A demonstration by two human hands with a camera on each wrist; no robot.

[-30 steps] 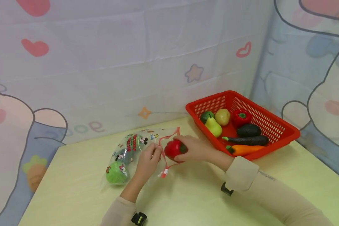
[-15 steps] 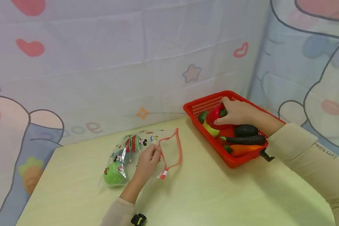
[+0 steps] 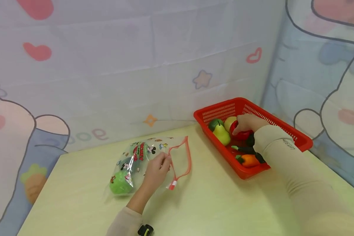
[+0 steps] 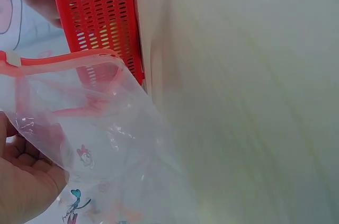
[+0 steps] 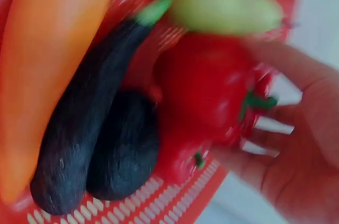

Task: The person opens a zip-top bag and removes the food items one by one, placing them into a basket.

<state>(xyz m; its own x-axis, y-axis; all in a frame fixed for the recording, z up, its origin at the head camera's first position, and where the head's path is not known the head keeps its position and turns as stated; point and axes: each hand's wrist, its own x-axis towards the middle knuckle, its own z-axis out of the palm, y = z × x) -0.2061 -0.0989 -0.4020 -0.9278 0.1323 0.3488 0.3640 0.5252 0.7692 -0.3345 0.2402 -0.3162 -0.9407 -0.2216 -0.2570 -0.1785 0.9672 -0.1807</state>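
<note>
My left hand [image 3: 157,170] grips the edge of a clear zip bag [image 3: 144,157] near its red-trimmed mouth, which gapes to the right. Inside the bag lies a green round item [image 3: 120,183], partly blurred by the printed plastic. Over in the red basket [image 3: 200,114], my right hand [image 3: 249,122] has its fingers and thumb round a red bell pepper [image 5: 204,83]. A second red pepper [image 5: 183,163] sits just beside it in the right wrist view. The left wrist view shows the bag's opening and my curled fingers [image 4: 32,163].
The basket also holds a yellow-green pear [image 3: 222,134], a dark eggplant [image 5: 87,118], a dark oval item [image 5: 127,147], an orange long vegetable [image 5: 45,60], a round tan item [image 3: 228,122] and a green one [image 3: 215,124]. A printed cloth wall [image 3: 106,82] stands behind the table.
My right hand has carried the red bell pepper from the bag's mouth rightward and down into the basket. My left hand has stayed on the bag.
</note>
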